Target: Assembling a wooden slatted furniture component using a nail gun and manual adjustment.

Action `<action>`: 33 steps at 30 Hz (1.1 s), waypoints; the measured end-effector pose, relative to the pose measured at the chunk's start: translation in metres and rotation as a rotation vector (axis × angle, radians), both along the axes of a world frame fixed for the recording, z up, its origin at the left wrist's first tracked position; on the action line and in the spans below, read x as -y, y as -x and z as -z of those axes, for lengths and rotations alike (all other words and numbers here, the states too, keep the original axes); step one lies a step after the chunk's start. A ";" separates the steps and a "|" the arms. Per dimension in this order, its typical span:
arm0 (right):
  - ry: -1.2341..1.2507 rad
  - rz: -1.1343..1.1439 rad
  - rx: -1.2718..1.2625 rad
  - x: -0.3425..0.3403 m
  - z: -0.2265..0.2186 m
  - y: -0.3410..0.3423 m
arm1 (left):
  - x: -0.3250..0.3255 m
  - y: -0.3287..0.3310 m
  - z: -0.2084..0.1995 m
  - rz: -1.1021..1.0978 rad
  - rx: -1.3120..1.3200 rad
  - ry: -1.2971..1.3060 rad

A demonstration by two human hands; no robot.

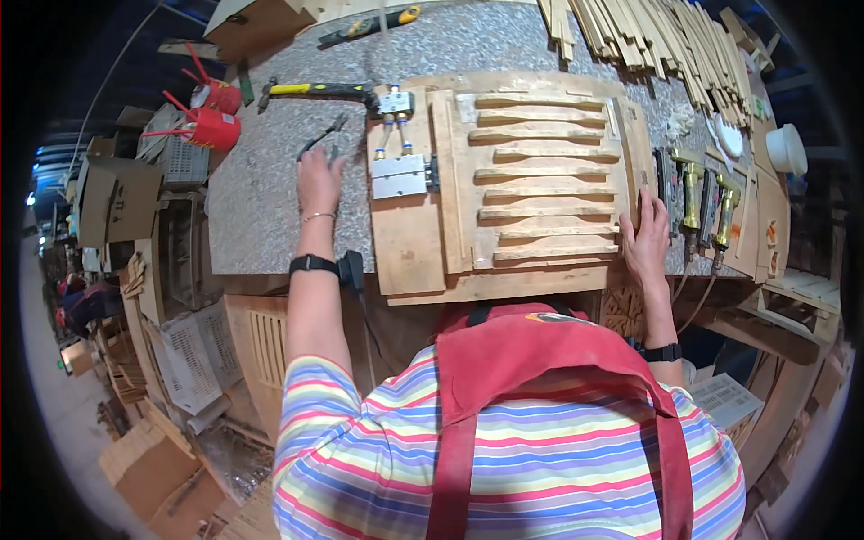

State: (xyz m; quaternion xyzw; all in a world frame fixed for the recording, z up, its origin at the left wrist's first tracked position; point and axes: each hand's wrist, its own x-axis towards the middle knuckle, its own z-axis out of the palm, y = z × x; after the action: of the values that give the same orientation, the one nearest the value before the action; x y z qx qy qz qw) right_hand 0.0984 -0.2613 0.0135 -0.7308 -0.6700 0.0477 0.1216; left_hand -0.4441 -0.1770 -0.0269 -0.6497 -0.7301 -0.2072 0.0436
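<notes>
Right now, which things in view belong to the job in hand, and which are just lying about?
Seemingly in the job:
- flat wooden board with pale wavy slats, right hand at its edge
- silver rectangular metal block
- thin black tool by left hand

Seemingly lying about:
- yellow-and-black hammer
- red round tub

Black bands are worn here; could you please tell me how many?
2: one black band on the left wrist, another black band on the right wrist.
</notes>
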 end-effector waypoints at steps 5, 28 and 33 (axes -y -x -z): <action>-0.144 -0.192 -0.361 -0.021 -0.039 0.013 | 0.003 0.023 -0.010 -0.292 0.339 0.099; 0.699 -0.312 -1.469 -0.034 -0.054 0.166 | 0.078 -0.164 -0.083 0.788 0.574 0.063; 0.412 -0.520 -0.362 -0.072 -0.084 0.144 | 0.084 -0.153 -0.046 0.724 0.379 0.217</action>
State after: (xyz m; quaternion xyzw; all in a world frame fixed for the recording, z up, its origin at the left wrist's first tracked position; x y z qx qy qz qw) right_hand -0.0453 -0.1896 0.0977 -0.5254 -0.7770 0.3391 0.0724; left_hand -0.2913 -0.2612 0.0190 -0.8156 -0.4673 -0.2468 -0.2356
